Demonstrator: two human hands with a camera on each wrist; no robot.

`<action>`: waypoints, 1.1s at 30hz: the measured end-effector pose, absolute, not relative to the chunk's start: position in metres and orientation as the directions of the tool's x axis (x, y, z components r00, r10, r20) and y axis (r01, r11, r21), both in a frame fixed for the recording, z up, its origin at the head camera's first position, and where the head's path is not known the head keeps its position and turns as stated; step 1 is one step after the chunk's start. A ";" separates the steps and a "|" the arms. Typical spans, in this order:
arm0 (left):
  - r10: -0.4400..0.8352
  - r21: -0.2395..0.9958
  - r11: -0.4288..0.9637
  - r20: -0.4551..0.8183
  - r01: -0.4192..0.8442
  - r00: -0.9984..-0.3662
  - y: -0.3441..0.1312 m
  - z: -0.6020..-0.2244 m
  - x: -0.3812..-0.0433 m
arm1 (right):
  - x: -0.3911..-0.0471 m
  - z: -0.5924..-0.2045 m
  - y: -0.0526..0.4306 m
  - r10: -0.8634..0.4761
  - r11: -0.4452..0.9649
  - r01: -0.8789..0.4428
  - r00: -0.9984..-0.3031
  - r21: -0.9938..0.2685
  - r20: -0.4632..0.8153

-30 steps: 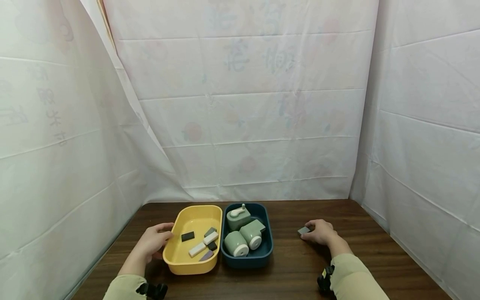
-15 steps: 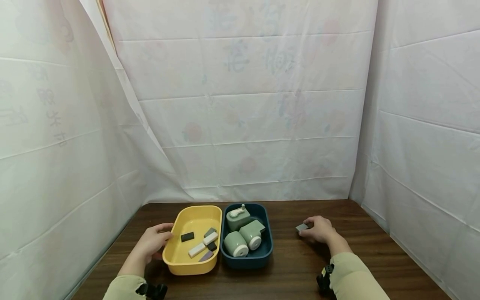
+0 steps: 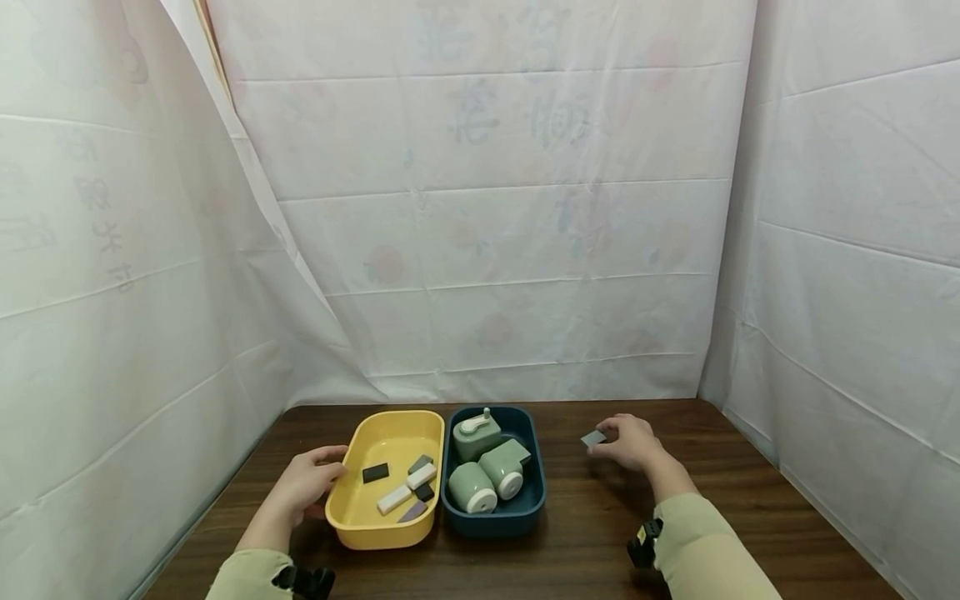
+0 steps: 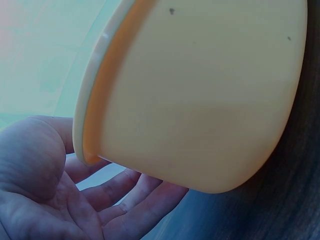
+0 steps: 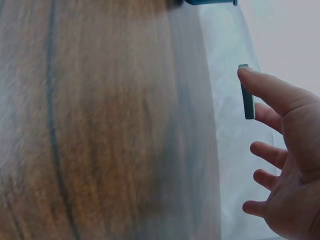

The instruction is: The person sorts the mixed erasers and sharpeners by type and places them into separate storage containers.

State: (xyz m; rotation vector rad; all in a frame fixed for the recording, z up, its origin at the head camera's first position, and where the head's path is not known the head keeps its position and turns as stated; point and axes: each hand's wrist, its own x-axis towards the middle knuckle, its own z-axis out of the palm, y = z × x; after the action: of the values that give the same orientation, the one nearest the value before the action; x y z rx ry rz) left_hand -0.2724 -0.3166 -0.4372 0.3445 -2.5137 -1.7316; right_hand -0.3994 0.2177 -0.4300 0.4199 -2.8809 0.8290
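Note:
My right hand (image 3: pixel 632 442) pinches a thin grey-green rectangular block (image 3: pixel 593 437) between thumb and index finger. In the right wrist view the block (image 5: pixel 247 95) shows edge-on, raised above the table, with the other fingers spread loosely below. My left hand (image 3: pixel 303 483) holds the left side of a yellow tray (image 3: pixel 384 535). In the left wrist view its thumb goes behind the tray's rim, and its fingers lie against the wall, their tips hidden. Several small blocks lie in that tray: dark ones (image 3: pixel 376 472), white ones (image 3: pixel 393 500), a purple one (image 3: pixel 412 511) and a grey-green one (image 3: pixel 420 463).
Right beside the yellow tray stands a dark blue tray (image 3: pixel 495 525). Inside are sage-green objects with white parts, one with a crank-like top (image 3: pixel 476 435). Both trays rest on a dark wooden table (image 3: pixel 570 550), with white sheeting (image 3: pixel 487 250) around its back and sides.
My right hand has lifted the grey-green block and moved it away from me and slightly left. The left hand and both trays stay as they were.

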 end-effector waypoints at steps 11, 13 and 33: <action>-0.225 0.928 0.342 -0.074 -0.150 -0.972 -0.317 -0.437 -0.274 | -0.399 -0.414 0.205 -0.245 0.811 -0.319 -0.946 -0.490 0.212; -0.225 0.927 0.342 -0.076 -0.151 -0.971 -0.317 -0.437 -0.274 | -0.399 -0.411 0.202 -0.251 0.807 -0.328 -0.943 -0.491 0.218; -0.219 0.929 0.341 -0.073 -0.146 -0.973 -0.316 -0.436 -0.272 | -0.398 -0.388 0.159 -0.312 0.763 -0.405 -0.913 -0.504 0.262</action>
State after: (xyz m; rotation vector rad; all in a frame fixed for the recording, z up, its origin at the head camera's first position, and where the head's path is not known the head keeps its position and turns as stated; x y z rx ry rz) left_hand -0.2723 -0.3163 -0.4356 0.3431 -2.5186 -1.7343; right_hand -0.3985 0.1585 -0.3877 0.5733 -2.7954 0.8547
